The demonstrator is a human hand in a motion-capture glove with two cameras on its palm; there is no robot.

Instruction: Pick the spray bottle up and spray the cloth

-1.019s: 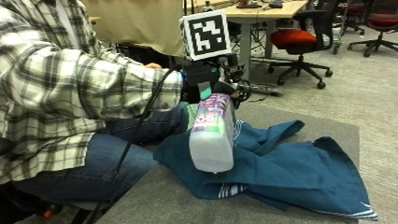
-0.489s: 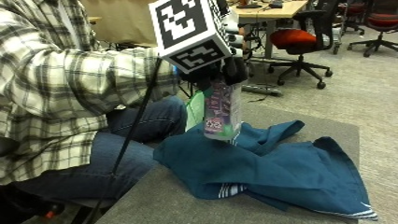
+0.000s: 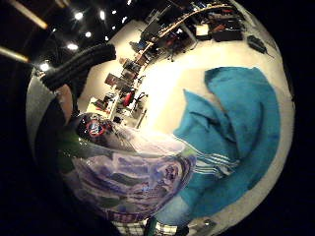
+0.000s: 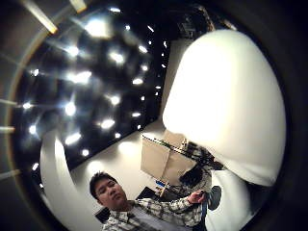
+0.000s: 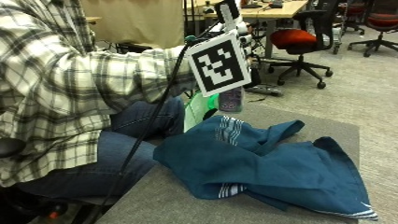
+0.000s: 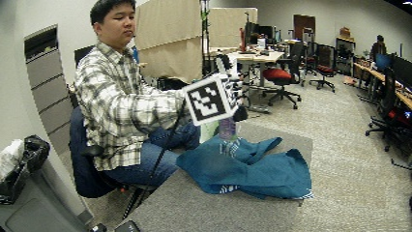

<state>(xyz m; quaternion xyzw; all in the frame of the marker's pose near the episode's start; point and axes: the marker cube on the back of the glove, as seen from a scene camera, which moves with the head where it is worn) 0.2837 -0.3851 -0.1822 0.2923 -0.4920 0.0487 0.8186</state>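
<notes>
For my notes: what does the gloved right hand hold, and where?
The clear plastic spray bottle with purple label, held at its upper part; the exact hold is hidden.

white rounded surface (image 4: pixel 226 101) fills much of view, close to palm | person in plaid shirt (image 4: pixel 159 211) beneath it | ceiling lights (image 4: pixel 115 57) | beige partition panel (image 4: pixel 156 161)
</notes>
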